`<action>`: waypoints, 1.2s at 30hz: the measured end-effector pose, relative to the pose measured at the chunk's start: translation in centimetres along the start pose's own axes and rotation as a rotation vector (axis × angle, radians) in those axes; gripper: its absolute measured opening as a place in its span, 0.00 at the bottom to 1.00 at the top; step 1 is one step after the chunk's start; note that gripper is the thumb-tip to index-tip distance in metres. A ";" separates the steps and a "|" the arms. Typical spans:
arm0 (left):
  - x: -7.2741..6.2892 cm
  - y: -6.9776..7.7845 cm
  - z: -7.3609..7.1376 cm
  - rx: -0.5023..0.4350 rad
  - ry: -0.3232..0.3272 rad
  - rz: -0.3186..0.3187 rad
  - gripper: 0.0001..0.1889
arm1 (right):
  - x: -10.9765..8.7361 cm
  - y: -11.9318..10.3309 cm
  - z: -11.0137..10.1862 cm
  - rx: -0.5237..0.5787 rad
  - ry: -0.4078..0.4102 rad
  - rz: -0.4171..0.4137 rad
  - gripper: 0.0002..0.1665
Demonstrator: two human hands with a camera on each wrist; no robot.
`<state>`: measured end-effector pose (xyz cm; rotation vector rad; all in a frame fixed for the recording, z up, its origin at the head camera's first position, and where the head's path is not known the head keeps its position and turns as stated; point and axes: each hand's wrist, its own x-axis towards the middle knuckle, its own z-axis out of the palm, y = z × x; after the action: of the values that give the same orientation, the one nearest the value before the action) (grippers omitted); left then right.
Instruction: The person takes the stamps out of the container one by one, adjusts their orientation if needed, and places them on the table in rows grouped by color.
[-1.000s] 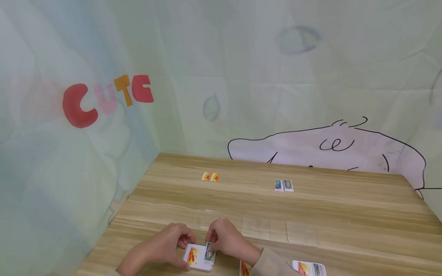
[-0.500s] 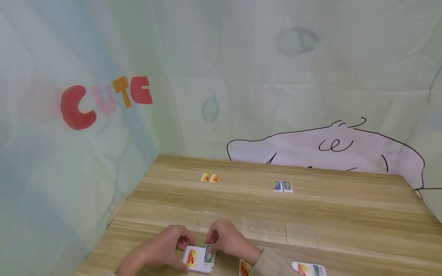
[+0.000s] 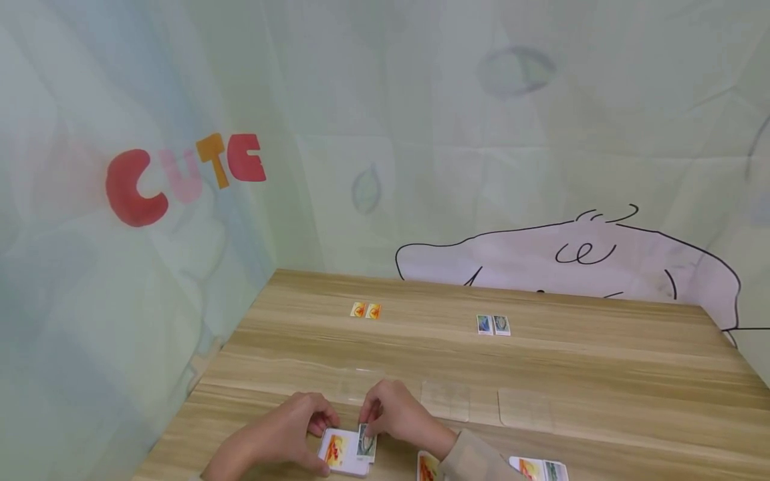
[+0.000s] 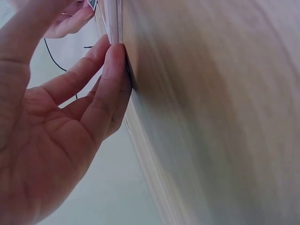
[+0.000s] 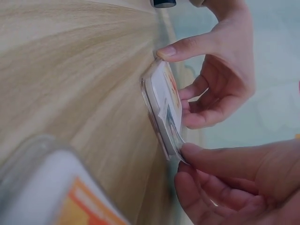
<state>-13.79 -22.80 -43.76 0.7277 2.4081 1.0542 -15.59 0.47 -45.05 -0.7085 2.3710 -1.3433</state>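
In the head view my left hand (image 3: 291, 427) holds a rounded white square (image 3: 350, 469) by its edges at the front of the wooden table. Right wrist view: the square (image 5: 157, 86) has a clear rim, and the left thumb presses one edge. An orange picture (image 3: 335, 451) lies on its left half. Over the right half, my right hand (image 3: 397, 415) pinches a small dark green picture card (image 3: 365, 447) between thumb and fingers. That card (image 5: 172, 126) is slightly bent and tilted against the square; how far it touches is hard to tell.
Clear flat squares (image 3: 445, 401) lie in a row beyond the hands. Two orange cards (image 3: 373, 311) and two blue-grey cards (image 3: 501, 325) lie farther back. Near the front, another white square (image 3: 538, 469) bears two pictures; an orange-pictured piece (image 3: 427, 466) is partly under the right sleeve.
Both hands keep almost the same place on the white square and the card. The head view has shifted very slightly.
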 end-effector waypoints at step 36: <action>0.0 -0.1 0.1 0.026 0.003 0.040 0.27 | 0.0 0.2 -1.6 0.278 -0.007 0.081 0.05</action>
<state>-13.75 -22.85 -43.89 0.7859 2.4235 1.0423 -16.45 1.69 -44.42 -0.5304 2.1228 -1.5892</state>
